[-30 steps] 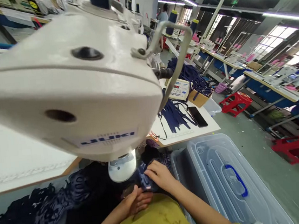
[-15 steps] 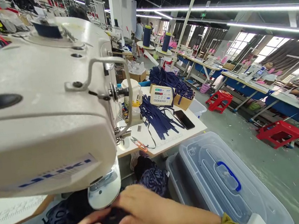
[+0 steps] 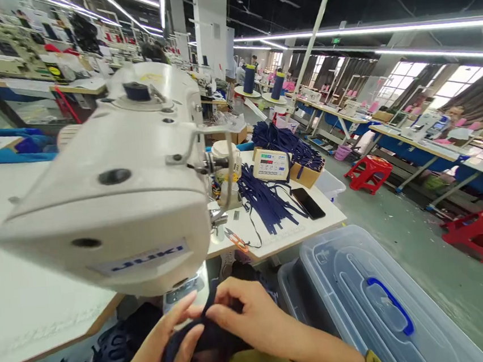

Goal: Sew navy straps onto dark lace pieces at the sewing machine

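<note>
Both hands are low in the head view, just in front of the white sewing machine [image 3: 113, 227]. Dark navy fabric [image 3: 199, 341] lies between them. My left hand [image 3: 167, 342] pinches it between thumb and fingers. My right hand [image 3: 246, 314] grips its upper edge, with the thumb and index finger close together. Behind the fingers shows the machine's lit metal sewing bed [image 3: 187, 288], partly covered by the left fingertips. More dark patterned fabric [image 3: 112, 347] hangs in a heap below the table edge at left.
On the white table [image 3: 281, 237] lie orange-handled thread snips [image 3: 236, 240], a bundle of navy strips [image 3: 264, 201] and a phone [image 3: 308, 202]. A control panel [image 3: 271, 165] stands behind. A clear lidded bin [image 3: 349, 284] is at my right; red stools [image 3: 369, 173] stand on the floor beyond.
The view has shifted back and left, showing more of the machine and table. Both hands have risen away from the sewing bed with the fabric, which is now lifted between them.
</note>
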`<state>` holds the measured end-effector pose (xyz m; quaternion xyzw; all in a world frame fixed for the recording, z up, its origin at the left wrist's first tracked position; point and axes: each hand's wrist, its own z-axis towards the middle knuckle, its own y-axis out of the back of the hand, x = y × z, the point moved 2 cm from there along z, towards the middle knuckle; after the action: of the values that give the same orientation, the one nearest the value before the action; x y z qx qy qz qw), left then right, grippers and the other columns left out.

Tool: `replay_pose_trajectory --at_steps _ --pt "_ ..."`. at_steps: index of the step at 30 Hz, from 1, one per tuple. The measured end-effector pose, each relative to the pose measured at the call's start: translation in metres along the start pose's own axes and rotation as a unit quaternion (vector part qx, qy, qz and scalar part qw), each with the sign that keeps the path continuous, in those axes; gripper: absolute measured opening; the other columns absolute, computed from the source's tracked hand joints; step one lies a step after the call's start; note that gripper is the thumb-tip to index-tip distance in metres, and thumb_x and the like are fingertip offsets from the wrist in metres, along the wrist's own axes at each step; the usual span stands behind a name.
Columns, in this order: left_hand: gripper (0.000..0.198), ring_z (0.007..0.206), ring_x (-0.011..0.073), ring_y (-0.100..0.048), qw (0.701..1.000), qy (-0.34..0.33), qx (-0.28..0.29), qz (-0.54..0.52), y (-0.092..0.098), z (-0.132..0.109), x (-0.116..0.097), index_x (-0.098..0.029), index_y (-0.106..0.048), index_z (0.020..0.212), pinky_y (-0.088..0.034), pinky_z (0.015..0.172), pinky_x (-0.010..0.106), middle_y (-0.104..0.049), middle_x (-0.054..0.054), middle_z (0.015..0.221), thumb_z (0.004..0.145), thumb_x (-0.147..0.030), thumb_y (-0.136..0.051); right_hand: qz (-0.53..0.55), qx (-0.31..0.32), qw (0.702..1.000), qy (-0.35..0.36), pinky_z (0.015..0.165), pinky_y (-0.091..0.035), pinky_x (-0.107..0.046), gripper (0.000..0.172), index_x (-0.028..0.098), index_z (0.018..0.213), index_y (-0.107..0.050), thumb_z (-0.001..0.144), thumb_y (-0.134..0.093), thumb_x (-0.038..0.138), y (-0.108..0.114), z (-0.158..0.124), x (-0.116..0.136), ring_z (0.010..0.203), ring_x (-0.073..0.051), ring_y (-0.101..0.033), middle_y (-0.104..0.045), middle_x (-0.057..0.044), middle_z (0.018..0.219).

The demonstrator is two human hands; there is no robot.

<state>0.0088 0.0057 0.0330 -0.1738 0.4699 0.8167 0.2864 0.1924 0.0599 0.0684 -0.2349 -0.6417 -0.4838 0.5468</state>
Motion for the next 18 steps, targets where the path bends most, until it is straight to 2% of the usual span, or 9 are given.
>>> replay_pose_trajectory --at_steps 2,4,5,7,9,11,13,16,18 --pt "0.044 0.090 0.0145 -0.068 0.998 -0.017 -0.037 0.045 0.007 0.003 -0.005 -0.027 -0.048 0.130 -0.057 0.065 0.018 -0.070 0.000 0.106 0.089 -0.042 -0.048 -0.014 -0.041 0.999 -0.009 0.064 -0.040 -0.020 0.008 0.021 0.083 -0.064 0.085 -0.059 0.028 -0.005 0.009 -0.007 0.069 -0.010 -0.057 -0.062 0.005 0.074" --pt "0.042 0.104 0.0187 -0.063 0.985 -0.087 -0.085 0.124 0.014 0.005 -0.009 -0.026 -0.049 0.130 -0.053 0.089 0.029 -0.066 0.004 0.116 0.090 -0.035 -0.048 -0.026 -0.062 0.998 -0.016 0.062 -0.038 -0.020 0.008 0.020 0.078 -0.059 0.084 -0.059 0.026 -0.010 0.018 -0.015 0.066 -0.010 -0.054 -0.059 0.005 0.070" --pt "0.040 0.111 0.0204 -0.059 0.973 -0.138 -0.088 0.162 0.015 0.006 -0.010 -0.025 -0.051 0.129 -0.045 0.100 0.035 -0.064 0.005 0.120 0.089 -0.031 -0.049 -0.026 -0.063 0.997 -0.018 0.060 -0.037 -0.020 0.009 0.020 0.078 -0.057 0.084 -0.058 0.026 -0.012 0.022 -0.019 0.064 -0.010 -0.052 -0.058 0.005 0.069" --pt "0.038 0.118 0.0212 -0.054 0.945 -0.241 -0.056 0.214 0.015 0.007 -0.011 -0.021 -0.054 0.126 -0.032 0.110 0.038 -0.062 0.005 0.124 0.088 -0.023 -0.052 -0.015 -0.050 0.998 -0.018 0.058 -0.035 -0.020 0.008 0.020 0.079 -0.054 0.085 -0.056 0.025 -0.014 0.030 -0.023 0.061 -0.009 -0.050 -0.055 0.006 0.067" --pt "0.038 0.120 0.0207 -0.053 0.926 -0.298 -0.021 0.230 0.012 0.009 -0.008 -0.013 -0.055 0.124 -0.031 0.110 0.036 -0.061 0.009 0.126 0.086 -0.021 -0.054 0.006 -0.033 0.999 -0.015 0.055 -0.033 -0.020 0.008 0.020 0.083 -0.051 0.086 -0.054 0.026 -0.014 0.034 -0.026 0.057 -0.009 -0.047 -0.051 0.007 0.063" --pt "0.036 0.117 0.0203 -0.055 0.920 -0.305 -0.025 0.243 0.007 0.010 -0.004 -0.009 -0.056 0.121 -0.034 0.106 0.035 -0.063 0.012 0.124 0.087 -0.023 -0.055 0.018 -0.032 0.999 -0.005 0.053 -0.032 -0.020 0.008 0.020 0.086 -0.048 0.089 -0.050 0.027 -0.012 0.035 -0.027 0.055 -0.009 -0.043 -0.044 0.008 0.060" --pt "0.034 0.113 0.0189 -0.058 0.923 -0.281 -0.043 0.260 0.002 0.008 0.001 -0.012 -0.057 0.120 -0.034 0.102 0.034 -0.064 0.011 0.122 0.089 -0.024 -0.052 0.019 -0.032 0.999 0.020 0.057 -0.035 -0.021 0.008 0.020 0.094 -0.048 0.092 -0.045 0.027 -0.008 0.033 -0.026 0.059 -0.010 -0.045 -0.045 0.007 0.065" --pt "0.038 0.105 0.0157 -0.062 0.924 -0.254 -0.073 0.276 -0.005 0.001 0.008 -0.023 -0.053 0.127 -0.033 0.095 0.032 -0.065 0.007 0.121 0.089 -0.021 -0.049 -0.003 -0.016 0.998 0.068 0.073 -0.041 -0.024 0.019 0.020 0.110 -0.050 0.091 -0.047 0.022 -0.003 0.029 -0.023 0.077 -0.013 -0.052 -0.054 0.002 0.083" --pt "0.045 0.101 0.0157 -0.063 0.929 -0.229 -0.096 0.275 -0.010 -0.004 0.009 -0.025 -0.047 0.133 -0.033 0.090 0.031 -0.066 0.007 0.119 0.088 -0.020 -0.050 -0.036 -0.007 0.995 0.098 0.080 -0.042 -0.025 0.023 0.021 0.112 -0.054 0.090 -0.050 0.018 -0.002 0.030 -0.019 0.086 -0.014 -0.053 -0.055 0.000 0.090"
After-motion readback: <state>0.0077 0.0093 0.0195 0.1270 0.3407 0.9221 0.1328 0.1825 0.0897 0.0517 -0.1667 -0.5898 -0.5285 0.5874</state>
